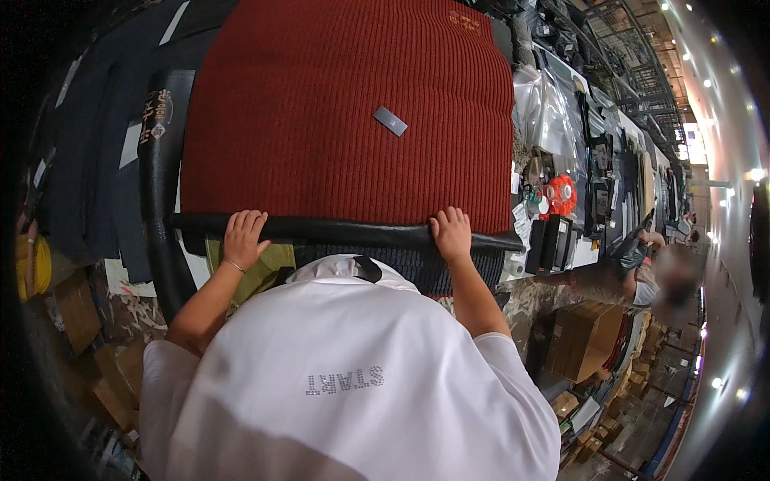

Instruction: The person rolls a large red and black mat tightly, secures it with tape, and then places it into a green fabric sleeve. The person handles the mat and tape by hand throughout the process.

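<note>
Far left: yellow coil [32,268], then a black roll [156,172] with gold marks. Left hand [245,238] grasping the black near edge [345,230] of the red ribbed mat [337,120], fingers over the top. Mat lies spread in front of the person, black edge running crosswise at the near end, small grey tag [391,121] on the ribs. Right hand [451,232] grasping same edge near its right end, fingers hooked over. Right of mat: clear plastic wrap [545,108], orange-red bundle [559,195], cardboard box [585,341], another person [646,276].

Boxes [576,341] and metal racking [635,80] mark a workshop.
</note>
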Motion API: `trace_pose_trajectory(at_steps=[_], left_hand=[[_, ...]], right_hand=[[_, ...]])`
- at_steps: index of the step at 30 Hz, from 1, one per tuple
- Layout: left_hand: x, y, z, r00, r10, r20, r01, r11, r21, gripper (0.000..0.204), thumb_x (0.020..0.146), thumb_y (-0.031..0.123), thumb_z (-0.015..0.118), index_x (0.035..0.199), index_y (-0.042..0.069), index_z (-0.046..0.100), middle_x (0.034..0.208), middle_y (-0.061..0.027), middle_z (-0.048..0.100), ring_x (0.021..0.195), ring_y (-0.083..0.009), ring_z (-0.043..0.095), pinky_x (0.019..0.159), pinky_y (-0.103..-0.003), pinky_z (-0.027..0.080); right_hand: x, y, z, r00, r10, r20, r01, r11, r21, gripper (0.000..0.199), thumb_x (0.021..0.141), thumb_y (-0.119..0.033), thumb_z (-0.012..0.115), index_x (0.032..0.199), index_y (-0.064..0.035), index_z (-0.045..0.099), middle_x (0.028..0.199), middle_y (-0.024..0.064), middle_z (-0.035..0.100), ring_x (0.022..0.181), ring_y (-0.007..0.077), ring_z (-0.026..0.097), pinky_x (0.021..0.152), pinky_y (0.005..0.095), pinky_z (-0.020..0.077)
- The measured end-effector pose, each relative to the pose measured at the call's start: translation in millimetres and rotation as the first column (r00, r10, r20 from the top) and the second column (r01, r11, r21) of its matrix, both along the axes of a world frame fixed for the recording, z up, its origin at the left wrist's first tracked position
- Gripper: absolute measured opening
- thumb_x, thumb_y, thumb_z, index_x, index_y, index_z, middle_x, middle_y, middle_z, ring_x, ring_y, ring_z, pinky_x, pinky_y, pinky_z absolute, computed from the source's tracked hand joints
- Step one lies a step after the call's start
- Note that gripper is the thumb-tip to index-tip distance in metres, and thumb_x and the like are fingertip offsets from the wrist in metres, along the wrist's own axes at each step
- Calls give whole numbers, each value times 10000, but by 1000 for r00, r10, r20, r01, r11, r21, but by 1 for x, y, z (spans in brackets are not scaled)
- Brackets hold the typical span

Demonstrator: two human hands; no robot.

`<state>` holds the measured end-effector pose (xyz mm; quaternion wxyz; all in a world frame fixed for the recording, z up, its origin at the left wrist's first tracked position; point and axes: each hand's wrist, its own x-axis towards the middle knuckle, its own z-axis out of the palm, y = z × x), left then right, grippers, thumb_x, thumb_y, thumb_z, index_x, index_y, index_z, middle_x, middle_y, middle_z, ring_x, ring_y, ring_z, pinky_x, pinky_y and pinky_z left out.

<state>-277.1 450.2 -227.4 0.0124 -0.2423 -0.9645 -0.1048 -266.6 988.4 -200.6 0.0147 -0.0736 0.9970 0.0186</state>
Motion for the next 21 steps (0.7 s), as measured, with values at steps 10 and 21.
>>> trace_pose_trajectory(at_steps=[10,21], left_hand=[[-1,-4,-1,999,-35,-36,38,997,68,700,655,291,889,1268,72,629,1216,-94,581,1221,-301,531,1104,-482,394],[-51,-11,25,965,-127,228,109,990,90,419,786,347,835,1095,96,704,1052,-79,610,1046,-290,591,898,-441,508]], right_hand=[[51,98,30,980,-191,58,191,982,3,376,1086,-315,426,1003,-35,663,935,185,698,975,376,643,869,481,496],[20,77,-6,957,-235,-169,249,966,67,240,1013,-281,580,1028,-42,559,1071,191,563,1054,401,543,884,514,430]])
